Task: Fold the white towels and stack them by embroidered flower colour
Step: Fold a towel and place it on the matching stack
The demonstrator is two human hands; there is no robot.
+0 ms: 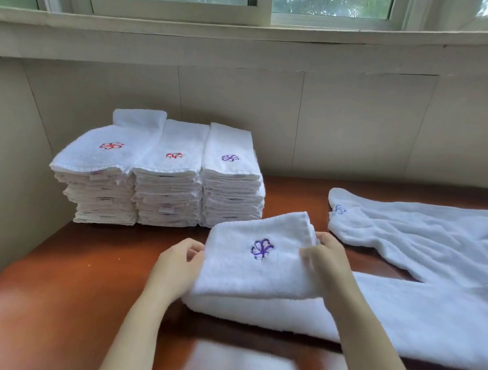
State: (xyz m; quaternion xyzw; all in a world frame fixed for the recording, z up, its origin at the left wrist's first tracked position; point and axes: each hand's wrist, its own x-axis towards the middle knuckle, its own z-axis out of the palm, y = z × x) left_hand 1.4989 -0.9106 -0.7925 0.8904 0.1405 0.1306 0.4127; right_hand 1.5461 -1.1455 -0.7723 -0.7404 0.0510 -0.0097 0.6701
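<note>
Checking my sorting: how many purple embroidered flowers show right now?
3: one atop the rightmost stack, one on the folded towel at front centre, one on the unfolded towel at right. Folded layers may hide more.

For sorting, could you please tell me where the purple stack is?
Head view, left of centre: the purple stack is rightmost of three, beside a red stack.
</note>
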